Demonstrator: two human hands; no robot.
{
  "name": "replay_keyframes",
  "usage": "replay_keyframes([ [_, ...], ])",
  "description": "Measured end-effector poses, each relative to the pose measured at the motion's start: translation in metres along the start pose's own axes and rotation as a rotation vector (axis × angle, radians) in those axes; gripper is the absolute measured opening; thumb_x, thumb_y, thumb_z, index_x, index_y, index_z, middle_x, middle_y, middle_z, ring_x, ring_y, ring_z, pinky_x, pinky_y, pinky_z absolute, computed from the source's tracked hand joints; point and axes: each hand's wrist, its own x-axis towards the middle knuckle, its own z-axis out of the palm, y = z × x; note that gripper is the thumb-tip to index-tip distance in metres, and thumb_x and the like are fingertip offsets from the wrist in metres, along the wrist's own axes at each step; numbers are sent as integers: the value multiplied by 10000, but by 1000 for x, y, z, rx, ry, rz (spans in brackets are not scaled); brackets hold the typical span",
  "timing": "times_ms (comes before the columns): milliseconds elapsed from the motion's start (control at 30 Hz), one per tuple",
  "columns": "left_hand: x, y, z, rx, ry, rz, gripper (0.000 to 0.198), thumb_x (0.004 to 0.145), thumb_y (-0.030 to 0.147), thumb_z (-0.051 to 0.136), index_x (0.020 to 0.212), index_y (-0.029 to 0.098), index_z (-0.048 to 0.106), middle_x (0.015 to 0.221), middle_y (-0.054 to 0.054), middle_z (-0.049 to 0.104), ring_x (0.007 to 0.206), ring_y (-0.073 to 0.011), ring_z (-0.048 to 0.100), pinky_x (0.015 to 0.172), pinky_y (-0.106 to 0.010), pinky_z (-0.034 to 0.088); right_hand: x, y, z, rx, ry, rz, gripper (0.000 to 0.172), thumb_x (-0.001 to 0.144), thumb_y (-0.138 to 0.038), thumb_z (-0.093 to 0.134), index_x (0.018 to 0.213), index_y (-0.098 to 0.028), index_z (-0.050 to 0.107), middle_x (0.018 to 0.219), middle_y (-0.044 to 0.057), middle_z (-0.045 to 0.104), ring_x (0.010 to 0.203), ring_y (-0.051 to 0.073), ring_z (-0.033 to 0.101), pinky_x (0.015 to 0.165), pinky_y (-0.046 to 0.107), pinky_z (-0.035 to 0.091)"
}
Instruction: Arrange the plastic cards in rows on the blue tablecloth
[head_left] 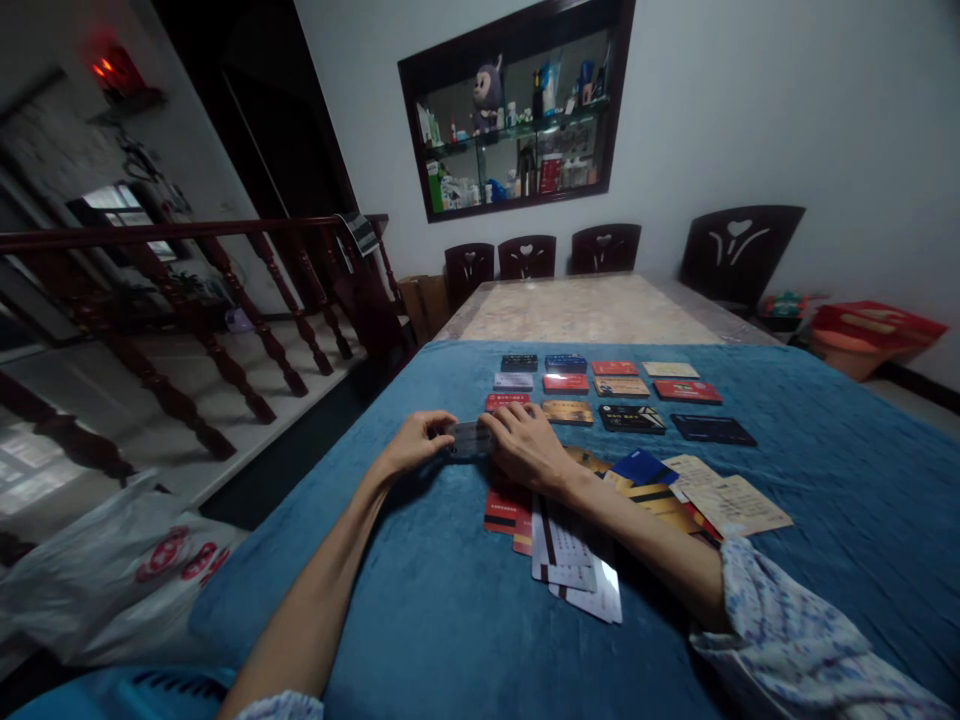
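Note:
Between my two hands is a small dark grey stack of cards [471,440], held just above or on the blue cloth. My left hand [415,442] pinches its left end with thumb and fingers. Curled over its right end is my right hand [529,445], hiding part of it. Behind my hands lie rows of neat card stacks, among them a black stack [631,418], a dark blue stack [712,429] and a gold stack [568,412]. Loose cards spread beneath and beside my right forearm: red cards [501,508], white cards [568,552], gold cards [667,508] and cream cards [739,505].
A blue cloth [405,620] covers the near part of the table; its far part [585,308] is marble-patterned. Dark chairs [606,247] stand beyond. At left are a wooden railing [187,231] and a white plastic bag [112,575].

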Motion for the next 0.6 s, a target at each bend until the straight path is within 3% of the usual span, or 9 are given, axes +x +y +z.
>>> replay_keyframes([
  [133, 1, -1, 4, 103, 74, 74, 344, 706, 189, 630, 1043, 157, 689, 780, 2, 671, 688, -133, 564, 670, -249, 451, 1, 5, -2, -9, 6, 28, 361, 876, -208, 538, 1229, -142, 573, 1113, 137, 637, 1015, 275, 483, 847, 396, 317],
  [300, 1, -5, 8, 192, 73, 131, 507, 719, 151, 647, 1224, 177, 608, 1023, -45, 691, 902, -182, 626, 759, -280, 502, 1, 11, -6, -1, 31, 77, 369, 869, -215, 574, 1235, -169, 577, 1132, 141, 616, 1026, 273, 471, 827, 374, 322],
  [433, 1, -10, 13, 275, 85, 258, 608, 732, 114, 664, 1321, 184, 532, 1134, -74, 633, 1032, -207, 594, 910, -358, 515, 2, 14, -5, 17, 41, 107, 369, 866, -212, 570, 1232, -172, 585, 1163, 143, 598, 1049, 274, 451, 825, 375, 335],
  [600, 3, -14, 18, 373, 142, 378, 617, 777, 100, 626, 1370, 204, 491, 1250, -99, 521, 1182, -229, 530, 1067, -432, 445, 2, 17, -4, 28, 38, 120, 365, 862, -195, 561, 1226, -178, 593, 1186, 143, 591, 1079, 278, 439, 817, 372, 355],
])
